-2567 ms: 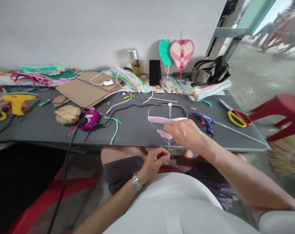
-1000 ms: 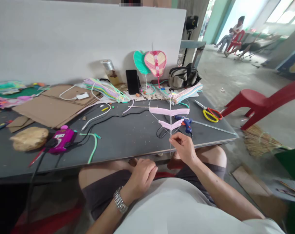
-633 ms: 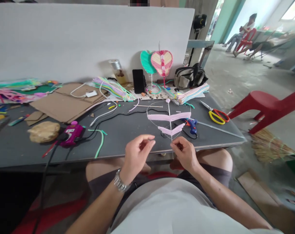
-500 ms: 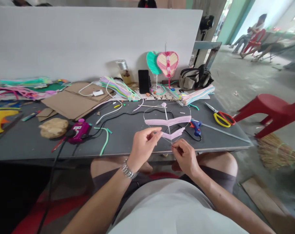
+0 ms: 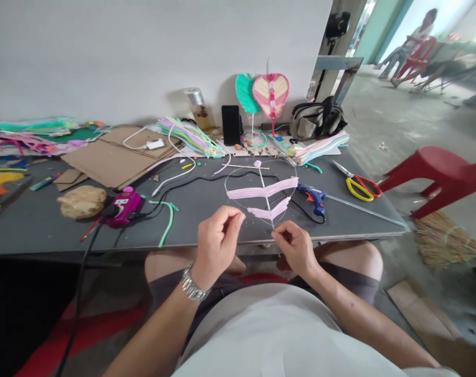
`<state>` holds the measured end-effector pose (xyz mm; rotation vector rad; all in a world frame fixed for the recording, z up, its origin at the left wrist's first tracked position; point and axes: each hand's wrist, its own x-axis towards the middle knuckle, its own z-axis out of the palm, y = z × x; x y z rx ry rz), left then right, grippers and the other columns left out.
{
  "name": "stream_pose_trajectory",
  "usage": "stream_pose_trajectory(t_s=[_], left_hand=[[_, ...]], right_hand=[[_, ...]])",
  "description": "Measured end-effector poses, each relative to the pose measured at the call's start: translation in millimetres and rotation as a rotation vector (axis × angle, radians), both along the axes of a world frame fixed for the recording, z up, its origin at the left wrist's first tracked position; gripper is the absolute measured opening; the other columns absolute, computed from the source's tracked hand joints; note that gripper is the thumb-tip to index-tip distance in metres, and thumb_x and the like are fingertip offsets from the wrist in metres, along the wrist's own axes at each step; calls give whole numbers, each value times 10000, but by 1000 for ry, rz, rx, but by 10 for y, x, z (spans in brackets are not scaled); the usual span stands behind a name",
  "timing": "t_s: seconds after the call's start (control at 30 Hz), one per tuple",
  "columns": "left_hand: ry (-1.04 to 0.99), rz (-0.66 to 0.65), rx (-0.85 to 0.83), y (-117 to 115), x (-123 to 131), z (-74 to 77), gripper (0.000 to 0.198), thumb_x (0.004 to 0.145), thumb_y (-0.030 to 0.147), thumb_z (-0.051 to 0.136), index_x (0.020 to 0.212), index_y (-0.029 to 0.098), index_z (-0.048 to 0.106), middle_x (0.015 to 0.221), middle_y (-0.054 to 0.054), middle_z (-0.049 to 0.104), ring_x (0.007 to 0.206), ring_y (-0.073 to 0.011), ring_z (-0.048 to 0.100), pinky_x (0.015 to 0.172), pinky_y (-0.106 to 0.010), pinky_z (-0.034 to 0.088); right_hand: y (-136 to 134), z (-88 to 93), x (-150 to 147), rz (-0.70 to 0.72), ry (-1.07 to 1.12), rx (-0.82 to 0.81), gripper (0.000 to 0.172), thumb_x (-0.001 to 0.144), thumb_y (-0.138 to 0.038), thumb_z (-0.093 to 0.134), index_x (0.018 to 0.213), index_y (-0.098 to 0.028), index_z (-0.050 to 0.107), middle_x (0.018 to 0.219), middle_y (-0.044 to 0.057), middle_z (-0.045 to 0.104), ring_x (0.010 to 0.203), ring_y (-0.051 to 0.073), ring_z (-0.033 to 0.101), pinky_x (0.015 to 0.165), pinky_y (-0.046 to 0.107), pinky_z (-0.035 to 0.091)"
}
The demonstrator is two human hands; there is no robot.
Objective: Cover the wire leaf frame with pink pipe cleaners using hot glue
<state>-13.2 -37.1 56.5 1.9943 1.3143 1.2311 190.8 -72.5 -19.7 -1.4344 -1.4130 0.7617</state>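
Observation:
A heart-shaped wire fan frame [image 5: 225, 180] has a pale centre stem and two V-shaped bands of lilac pipe cleaners [image 5: 280, 186] across it. The lower end of its stem is pinched between the thumb and fingers of my right hand [image 5: 295, 247] at the table's front edge. Just left of the lower band, my left hand [image 5: 218, 243] is apart from the frame, its thumb and fingertips pressed together. Whether anything sits in that pinch is too small to tell. A blue glue gun [image 5: 316, 199] lies right of the frame.
Yellow-and-red-handled scissors [image 5: 359, 186] lie at the right. Left are a magenta power socket [image 5: 125, 207], a stone-like lump [image 5: 82, 202] and cardboard [image 5: 123, 157]. Behind stand a phone [image 5: 231, 125], a jar [image 5: 198, 110] and a pink-and-cream fan [image 5: 272, 94]. Black cables cross the table.
My left hand has moved left and down, away from the lilac bands. The frame has tilted and shifted slightly left, with my right hand still pinching its stem.

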Motion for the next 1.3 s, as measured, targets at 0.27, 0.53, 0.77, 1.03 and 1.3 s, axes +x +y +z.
stream_pose_trajectory(t_s=[0.27,0.53,0.77,1.03,1.3], left_hand=[[-362,-342,-788,-268,-125,-454,228,883,392,716,821,195,618,835,-19,703,729,-150,620,688,-259,478],[-1195,-325,-1095,-259,-56,-511,450,996,504,591,1323,195,587,1369,-161,691,1347,-261,619,1194,-434,429],[-1193,-319,-1028,-248,2,-570,407,971,479,638,1261,194,656,1346,-140,709,1300,-260,650,1152,-425,479],[-577,-18,-535,-211,-183,-609,265,913,420,713,849,168,761,871,-83,775,803,-205,706,763,-331,562],[191,68,419,345,-289,-11,69,897,192,692,864,246,719,904,-44,778,924,-248,686,914,-419,474]], right_hand=[[82,117,-48,24,215,-128,254,865,-423,656,740,-210,595,551,-48,544,462,101,457,477,246,352],[-8,68,-227,105,397,-211,295,879,-481,682,876,-224,536,663,-28,670,457,94,557,451,216,447],[-45,107,-330,143,401,-286,264,836,-424,705,930,-213,577,730,-9,686,479,91,552,418,207,413],[-22,79,-352,175,441,-316,262,861,-445,669,916,-215,553,673,-29,655,427,78,502,373,186,318],[90,-11,-482,234,423,-320,234,854,-415,667,881,-219,540,642,-49,629,417,73,476,420,203,369]])
